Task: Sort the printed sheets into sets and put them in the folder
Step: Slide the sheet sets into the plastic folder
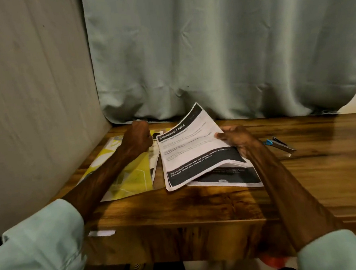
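Fingers [225, 131] of the right hand [236, 139] pinch the right edge of the sheets [195, 150], tilted up off the desk [199, 207]. Just left lies the folder [123, 176], under the left hand [136, 137] (curled; whether it holds anything, I cannot tell).

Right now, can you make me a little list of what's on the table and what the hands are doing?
table: wooden
folder: yellow, lying flat at the left
held sheets: a printed set, tilted up
loose sheet: flat under the set
stapler: at the right, untouched
left hand: a fist at the folder's far end
right hand: grips the set's right edge
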The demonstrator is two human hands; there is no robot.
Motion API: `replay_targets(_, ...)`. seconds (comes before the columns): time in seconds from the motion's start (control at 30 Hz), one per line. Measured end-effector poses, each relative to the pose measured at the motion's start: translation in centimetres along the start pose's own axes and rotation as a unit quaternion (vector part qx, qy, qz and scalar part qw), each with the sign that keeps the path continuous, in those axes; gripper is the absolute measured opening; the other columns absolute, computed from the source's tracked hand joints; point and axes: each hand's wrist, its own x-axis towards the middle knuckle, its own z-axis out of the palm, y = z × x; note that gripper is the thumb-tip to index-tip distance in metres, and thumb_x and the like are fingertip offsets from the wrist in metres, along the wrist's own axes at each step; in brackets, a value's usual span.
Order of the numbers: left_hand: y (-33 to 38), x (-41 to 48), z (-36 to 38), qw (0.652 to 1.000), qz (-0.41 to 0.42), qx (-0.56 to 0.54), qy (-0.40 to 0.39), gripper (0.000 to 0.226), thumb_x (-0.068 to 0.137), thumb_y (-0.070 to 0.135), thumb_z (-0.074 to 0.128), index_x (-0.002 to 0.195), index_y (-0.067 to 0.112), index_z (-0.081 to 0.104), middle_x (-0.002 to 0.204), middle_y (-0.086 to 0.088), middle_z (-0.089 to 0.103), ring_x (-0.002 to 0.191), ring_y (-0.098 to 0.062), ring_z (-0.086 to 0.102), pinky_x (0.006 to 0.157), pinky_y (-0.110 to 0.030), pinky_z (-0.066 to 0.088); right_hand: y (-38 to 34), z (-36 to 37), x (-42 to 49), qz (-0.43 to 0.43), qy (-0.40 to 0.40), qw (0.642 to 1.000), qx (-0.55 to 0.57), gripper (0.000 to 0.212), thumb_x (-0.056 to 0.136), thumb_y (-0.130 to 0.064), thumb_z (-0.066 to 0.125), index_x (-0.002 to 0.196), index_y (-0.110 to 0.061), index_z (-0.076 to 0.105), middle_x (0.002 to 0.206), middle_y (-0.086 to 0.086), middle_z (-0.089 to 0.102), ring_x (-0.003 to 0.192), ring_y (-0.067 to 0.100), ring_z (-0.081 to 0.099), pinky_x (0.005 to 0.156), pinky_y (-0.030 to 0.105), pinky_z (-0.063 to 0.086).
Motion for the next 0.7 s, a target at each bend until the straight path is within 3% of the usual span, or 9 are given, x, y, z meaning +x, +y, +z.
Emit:
replay_targets(0.1, 0.2, 0.1, -0.6, 1.000, 0.012, 0.018, 0.011, 0.025, 0.079, 0.013, 0.069, 0.061, 0.020, 0.053, 0.061, 0.003, 0.050, 0.070, -0.032, 0.065, 0.068, -0.043, 0.058, 0.0, 1.3, 0.8, 0.033, -0.019, 0.999, -0.024, 0.023, 0.090, 0.003, 0.070, 0.113, 0.003, 0.071, 0.095, 0.015, 0.075, 0.073, 0.022, 0.073, 0.074, 0.032, 0.062)
replay_targets(0.2, 0.4, 0.0, -1.1, 0.999, 0.022, 0.025, 0.013, 0.038, 0.081, 0.012, 0.069, 0.058, 0.027, 0.041, 0.061, 0.006, 0.039, 0.077, -0.037, 0.064, 0.067, -0.040, 0.054, 0.0, 3.2, 1.6, 0.037, -0.006, 0.999, -0.028, 0.025, 0.088, 0.003, 0.072, 0.113, 0.005, 0.071, 0.105, 0.022, 0.074, 0.084, 0.030, 0.072, 0.079, 0.037, 0.061)
replay_targets(0.3, 1.1, -0.3, -1.5, 0.999, 0.027, 0.025, 0.003, 0.038, 0.080, 0.008, 0.066, 0.060, 0.027, 0.039, 0.068, -0.008, 0.055, 0.085, -0.038, 0.063, 0.069, -0.045, 0.053, 0.2, 5.3, 2.4, 0.022, 0.038, 0.999, -0.032, 0.021, 0.089, 0.001, 0.072, 0.109, 0.006, 0.072, 0.107, 0.022, 0.074, 0.094, 0.032, 0.072, 0.090, 0.046, 0.060)
replay_targets(0.4, 1.5, -0.4, -1.7, 0.998, 0.044, 0.040, -0.012, 0.038, 0.081, 0.006, 0.066, 0.063, 0.026, 0.039, 0.085, -0.019, 0.068, 0.088, -0.038, 0.064, 0.074, -0.048, 0.054, 0.7, 7.1, 2.9, -0.002, 0.070, 0.997, -0.012, 0.006, 0.088, 0.002, 0.070, 0.092, 0.002, 0.074, 0.103, 0.021, 0.074, 0.083, 0.028, 0.069, 0.085, 0.045, 0.060)
replay_targets(0.47, 1.4, -0.3, -1.7, 0.998, 0.051, 0.041, -0.014, 0.036, 0.082, 0.007, 0.067, 0.064, 0.026, 0.042, 0.080, -0.016, 0.067, 0.081, -0.039, 0.066, 0.073, -0.049, 0.057, 1.0, 8.0, 3.5, -0.010, 0.093, 0.996, -0.014, 0.019, 0.087, 0.002, 0.068, 0.074, -0.012, 0.070, 0.095, 0.014, 0.074, 0.075, 0.024, 0.066, 0.075, 0.038, 0.057)
replay_targets(0.53, 1.2, -0.1, -1.7, 0.998, 0.048, 0.041, -0.016, 0.033, 0.083, 0.008, 0.068, 0.064, 0.024, 0.047, 0.078, -0.016, 0.066, 0.076, -0.039, 0.067, 0.071, -0.048, 0.058, 1.7, 8.8, 4.2, -0.028, 0.111, 0.993, -0.025, 0.021, 0.084, 0.000, 0.066, 0.070, -0.014, 0.071, 0.090, 0.009, 0.074, 0.078, 0.024, 0.068, 0.074, 0.040, 0.058)
replay_targets(0.63, 1.2, 0.2, -1.8, 0.998, 0.035, 0.038, -0.019, 0.033, 0.084, 0.010, 0.070, 0.063, 0.023, 0.048, 0.081, -0.020, 0.068, 0.073, -0.039, 0.069, 0.072, -0.047, 0.060, 2.1, 10.7, 3.3, -0.046, 0.143, 0.988, -0.042, 0.020, 0.084, -0.005, 0.065, 0.097, -0.007, 0.079, 0.099, 0.009, 0.077, 0.092, 0.028, 0.073, 0.085, 0.045, 0.061)
replay_targets(0.7, 1.4, 0.2, -1.7, 0.998, 0.040, 0.043, -0.012, 0.042, 0.082, 0.009, 0.070, 0.059, 0.026, 0.041, 0.080, -0.022, 0.068, 0.074, -0.040, 0.069, 0.072, -0.048, 0.059, 2.0, 12.3, 1.9, -0.048, 0.161, 0.984, -0.065, 0.026, 0.089, -0.006, 0.064, 0.112, -0.003, 0.075, 0.110, 0.013, 0.075, 0.101, 0.030, 0.071, 0.087, 0.034, 0.057)
